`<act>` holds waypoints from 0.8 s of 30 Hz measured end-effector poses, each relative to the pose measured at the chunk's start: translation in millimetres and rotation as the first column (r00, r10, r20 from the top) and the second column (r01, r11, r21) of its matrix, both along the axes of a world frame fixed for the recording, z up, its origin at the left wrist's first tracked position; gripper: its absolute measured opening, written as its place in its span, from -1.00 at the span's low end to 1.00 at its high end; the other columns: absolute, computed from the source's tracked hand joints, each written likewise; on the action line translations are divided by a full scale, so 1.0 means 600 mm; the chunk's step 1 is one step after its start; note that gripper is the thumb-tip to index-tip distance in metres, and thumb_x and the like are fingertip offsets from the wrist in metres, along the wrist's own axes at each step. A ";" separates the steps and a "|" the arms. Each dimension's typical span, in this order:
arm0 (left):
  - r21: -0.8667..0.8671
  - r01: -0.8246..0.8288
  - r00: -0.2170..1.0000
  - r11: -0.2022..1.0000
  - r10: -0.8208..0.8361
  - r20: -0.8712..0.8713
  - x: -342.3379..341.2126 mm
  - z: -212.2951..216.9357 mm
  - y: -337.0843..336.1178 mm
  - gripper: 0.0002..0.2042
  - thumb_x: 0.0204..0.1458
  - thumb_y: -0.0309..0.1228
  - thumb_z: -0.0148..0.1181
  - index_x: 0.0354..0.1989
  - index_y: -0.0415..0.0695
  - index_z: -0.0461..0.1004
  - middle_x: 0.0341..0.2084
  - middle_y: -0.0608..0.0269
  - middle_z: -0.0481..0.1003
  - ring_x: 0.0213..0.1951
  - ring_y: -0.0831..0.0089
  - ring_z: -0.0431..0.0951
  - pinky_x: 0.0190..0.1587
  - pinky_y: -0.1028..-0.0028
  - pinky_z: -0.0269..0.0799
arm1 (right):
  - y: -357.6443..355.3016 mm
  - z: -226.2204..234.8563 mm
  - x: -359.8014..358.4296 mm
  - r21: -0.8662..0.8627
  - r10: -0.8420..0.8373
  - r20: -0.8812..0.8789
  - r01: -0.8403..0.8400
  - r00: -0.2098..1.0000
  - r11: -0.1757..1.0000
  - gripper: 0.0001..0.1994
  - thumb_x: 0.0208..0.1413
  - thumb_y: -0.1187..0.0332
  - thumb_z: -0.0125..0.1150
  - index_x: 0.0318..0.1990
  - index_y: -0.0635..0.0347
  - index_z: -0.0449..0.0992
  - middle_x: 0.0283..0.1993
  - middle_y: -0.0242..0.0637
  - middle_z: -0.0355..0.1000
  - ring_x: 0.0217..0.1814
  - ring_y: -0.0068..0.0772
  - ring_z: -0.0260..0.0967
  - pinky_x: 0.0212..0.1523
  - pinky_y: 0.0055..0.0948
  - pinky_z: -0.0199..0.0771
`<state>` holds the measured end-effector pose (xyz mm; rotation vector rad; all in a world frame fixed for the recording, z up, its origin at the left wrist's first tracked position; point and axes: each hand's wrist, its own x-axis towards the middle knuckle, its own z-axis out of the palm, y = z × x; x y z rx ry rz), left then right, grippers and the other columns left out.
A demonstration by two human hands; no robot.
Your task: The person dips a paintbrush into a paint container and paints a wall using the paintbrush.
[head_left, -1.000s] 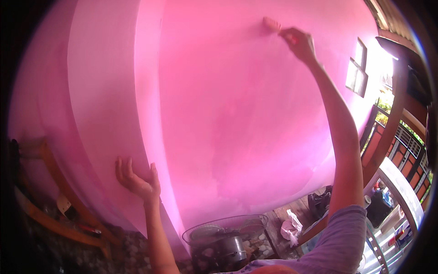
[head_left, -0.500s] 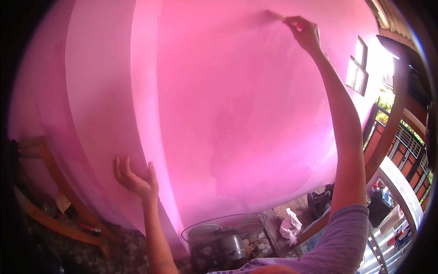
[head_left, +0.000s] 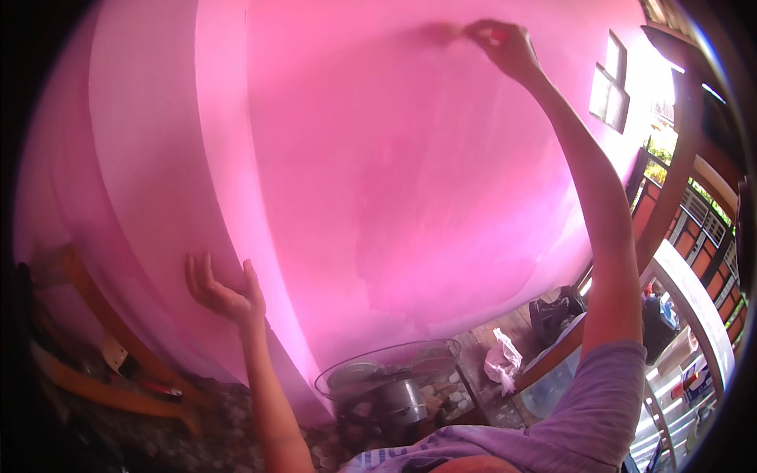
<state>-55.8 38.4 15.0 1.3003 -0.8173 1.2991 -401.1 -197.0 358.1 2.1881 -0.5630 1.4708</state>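
Observation:
High on the pink wall, my right hand is closed round the handle of a paintbrush. A bit of red shows between the fingers, and the bristle end is blurred close to the wall. Darker, uneven pink patches mark the wall below. Lower left, my left hand is raised with fingers spread and nothing in it. It is beside the pink pillar; whether it touches the pillar I cannot tell.
A round glass-topped table with a dark pot stands below the wall, over pebbles. Wooden furniture is at lower left. A crumpled pale bag and black bag lie at right, near a white-framed shelf. Beyond is a window.
My right hand and the paintbrush have moved a little left along the upper wall. The view has shifted slightly; my left hand stays open by the pillar.

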 end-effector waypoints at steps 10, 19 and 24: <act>-0.007 -0.041 0.999 0.999 0.041 0.000 0.002 0.003 0.000 -0.44 -0.06 -0.20 0.23 0.09 -0.19 0.23 0.12 -0.08 0.17 0.17 0.02 0.14 0.14 0.08 0.07 | 0.017 -0.317 0.005 0.189 0.222 -0.287 -0.172 0.932 0.967 -0.88 -0.08 0.51 0.17 -0.43 0.01 0.56 -0.30 -0.37 0.49 -0.28 -0.30 0.47 -0.29 -0.36 0.48; 0.013 -0.018 1.000 1.000 0.017 0.026 -0.007 -0.003 -0.011 -0.44 -0.04 -0.18 0.22 0.09 -0.19 0.21 0.11 -0.07 0.18 0.17 0.02 0.15 0.14 0.08 0.08 | -0.038 -0.184 -0.047 0.038 0.157 0.062 -0.160 0.986 0.986 -0.92 -0.03 0.40 0.24 -0.34 0.00 0.59 -0.31 -0.40 0.54 -0.45 -0.45 0.43 -0.40 -0.45 0.44; 0.002 -0.039 0.999 0.999 0.039 -0.007 -0.014 -0.003 -0.007 -0.43 -0.03 -0.16 0.21 0.10 -0.19 0.20 0.11 -0.09 0.16 0.16 0.01 0.16 0.14 0.07 0.09 | -0.029 -0.239 -0.034 -0.132 0.000 0.038 0.005 0.999 0.991 -0.82 -0.07 0.53 0.15 -0.29 0.04 0.55 -0.21 -0.37 0.49 -0.29 -0.23 0.48 -0.32 -0.37 0.50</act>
